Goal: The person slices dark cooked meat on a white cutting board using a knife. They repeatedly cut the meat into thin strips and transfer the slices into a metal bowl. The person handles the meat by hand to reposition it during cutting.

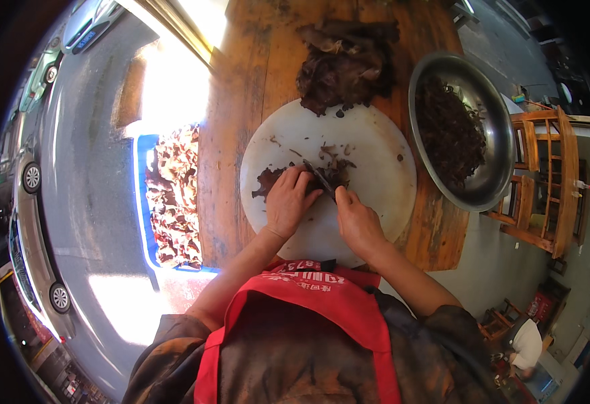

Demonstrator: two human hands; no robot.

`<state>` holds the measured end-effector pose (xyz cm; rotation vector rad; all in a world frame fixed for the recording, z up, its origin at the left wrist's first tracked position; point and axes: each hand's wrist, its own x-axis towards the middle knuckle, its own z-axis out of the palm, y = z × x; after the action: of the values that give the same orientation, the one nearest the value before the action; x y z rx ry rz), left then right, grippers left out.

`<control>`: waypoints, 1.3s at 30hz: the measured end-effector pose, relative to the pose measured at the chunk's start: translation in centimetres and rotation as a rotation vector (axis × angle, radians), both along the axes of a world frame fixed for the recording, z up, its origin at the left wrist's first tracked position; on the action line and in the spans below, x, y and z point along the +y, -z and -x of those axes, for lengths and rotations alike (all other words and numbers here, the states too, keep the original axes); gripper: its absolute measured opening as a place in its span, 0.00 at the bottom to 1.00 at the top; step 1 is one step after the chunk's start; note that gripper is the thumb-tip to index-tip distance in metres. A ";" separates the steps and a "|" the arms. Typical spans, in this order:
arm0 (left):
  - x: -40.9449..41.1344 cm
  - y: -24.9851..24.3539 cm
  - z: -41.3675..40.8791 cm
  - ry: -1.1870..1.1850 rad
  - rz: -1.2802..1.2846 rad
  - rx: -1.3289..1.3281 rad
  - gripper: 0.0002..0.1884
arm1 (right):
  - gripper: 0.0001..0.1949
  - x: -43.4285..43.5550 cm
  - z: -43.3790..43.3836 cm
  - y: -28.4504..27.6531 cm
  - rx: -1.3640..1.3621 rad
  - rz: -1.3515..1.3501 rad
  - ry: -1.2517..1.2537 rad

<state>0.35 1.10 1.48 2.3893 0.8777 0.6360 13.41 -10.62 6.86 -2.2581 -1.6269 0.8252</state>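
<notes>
A round white cutting board [370, 212] lies on a wooden table. On it my left hand [289, 202] presses down dark, frilly wood ear mushroom [268, 181], fingers curled beside the blade. My right hand [359, 217] grips a knife [320, 178], its blade angled up and left against my left fingertips. Cut strips [329, 150] and small bits are scattered above and right of the blade. A pile of large dark mushroom sheets [345, 65] overlaps the board's far edge. To the right, a metal basin [499, 151] holds shredded dark strips [449, 131].
Beyond the left edge of the wooden table [229, 151] stands a blue crate [143, 202] full of sunlit dark pieces. Wooden chairs [552, 187] are at the right. A person [526, 346] is at the lower right. Cars [42, 242] stand on the road at the left.
</notes>
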 end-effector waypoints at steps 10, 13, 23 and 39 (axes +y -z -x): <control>0.3 1.3 -0.1 -0.017 -0.020 -0.007 0.09 | 0.12 0.5 -1.4 -0.5 0.077 0.022 0.007; 0.4 1.2 -0.4 0.001 -0.030 -0.016 0.09 | 0.11 1.4 -0.4 2.6 0.021 -0.063 0.037; 0.5 1.3 -0.5 0.005 -0.048 -0.012 0.09 | 0.13 0.6 -1.6 1.1 0.070 -0.066 -0.020; 0.5 1.2 0.1 0.010 -0.047 -0.033 0.09 | 0.14 0.8 1.9 4.8 0.008 -0.147 0.093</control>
<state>0.28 1.62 0.33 2.4169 0.8456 0.6971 11.55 -9.86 2.03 -2.2072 -1.5131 0.6682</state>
